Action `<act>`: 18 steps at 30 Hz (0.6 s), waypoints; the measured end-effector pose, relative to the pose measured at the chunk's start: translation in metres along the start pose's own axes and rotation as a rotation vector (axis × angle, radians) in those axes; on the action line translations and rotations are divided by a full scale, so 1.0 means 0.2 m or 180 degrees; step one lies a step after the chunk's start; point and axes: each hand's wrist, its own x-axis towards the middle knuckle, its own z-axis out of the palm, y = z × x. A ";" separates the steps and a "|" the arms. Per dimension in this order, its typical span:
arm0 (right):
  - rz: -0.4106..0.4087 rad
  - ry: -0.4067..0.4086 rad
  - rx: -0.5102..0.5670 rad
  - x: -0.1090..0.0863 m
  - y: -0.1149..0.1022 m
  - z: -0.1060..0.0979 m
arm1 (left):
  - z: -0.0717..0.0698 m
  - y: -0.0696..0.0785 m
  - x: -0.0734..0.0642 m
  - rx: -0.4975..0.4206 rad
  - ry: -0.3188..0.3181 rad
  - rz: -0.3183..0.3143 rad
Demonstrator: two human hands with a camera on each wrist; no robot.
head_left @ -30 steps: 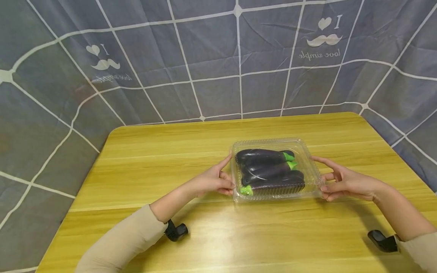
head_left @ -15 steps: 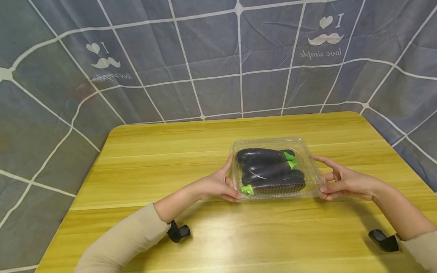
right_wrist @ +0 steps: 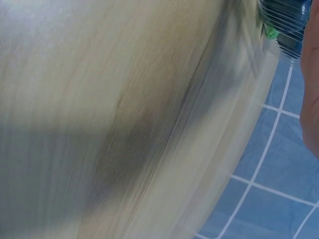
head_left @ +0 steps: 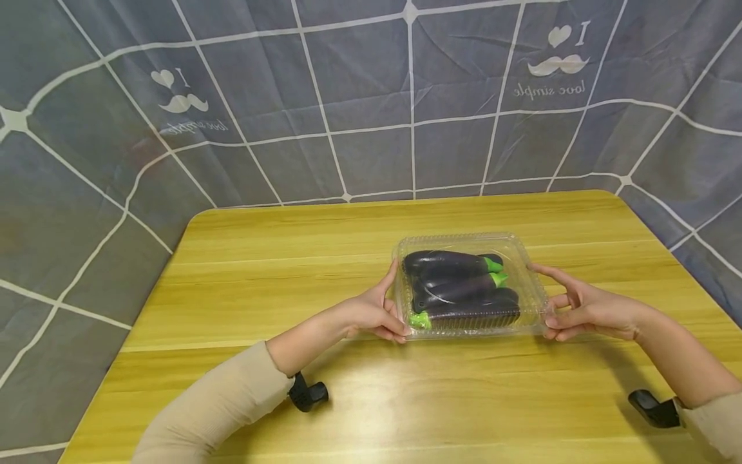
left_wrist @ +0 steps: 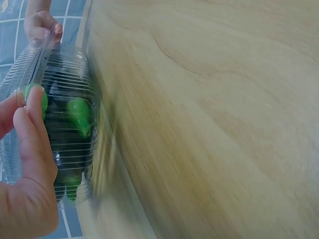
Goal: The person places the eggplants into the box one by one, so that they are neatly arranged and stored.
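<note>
A clear plastic clamshell box [head_left: 464, 238] with a ribbed edge sits right of centre, close over the table. Several dark purple eggplants [head_left: 464, 290] with green caps lie stacked inside, seen through the lid. My left hand [head_left: 371, 316] holds the box's left side, with the forefinger along the edge and other fingertips at the near corner. In the left wrist view, the thumb and fingertips of that hand [left_wrist: 32, 159] pinch the box's rim [left_wrist: 42, 55]. My right hand [head_left: 597, 312] grips the right edge near the front corner. Only its edge [right_wrist: 311, 94] shows in the right wrist view.
The wooden table [head_left: 278, 258] has rounded far corners. Behind it and at both sides hangs a grey-blue curtain [head_left: 359, 84] with white grid lines. A black wrist mount [head_left: 307, 393] sits below the left forearm, another mount [head_left: 655, 409] below the right.
My left hand has shifted slightly along the box's left side, its lower fingertips moving to the near corner. The right hand keeps its hold, and the box stays about where it was.
</note>
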 end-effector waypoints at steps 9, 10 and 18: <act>0.0109 0.0044 -0.0050 -0.01 -0.01 0.01 | 0.02 0.00 0.00 0.0069 0.0076 0.0004; 0.0112 0.0044 -0.0053 -0.01 -0.02 0.01 | 0.02 0.00 0.00 0.0067 0.0084 0.0004; 0.0150 0.0045 -0.0062 0.00 -0.02 0.00 | 0.02 -0.01 0.01 0.0054 0.0119 0.0002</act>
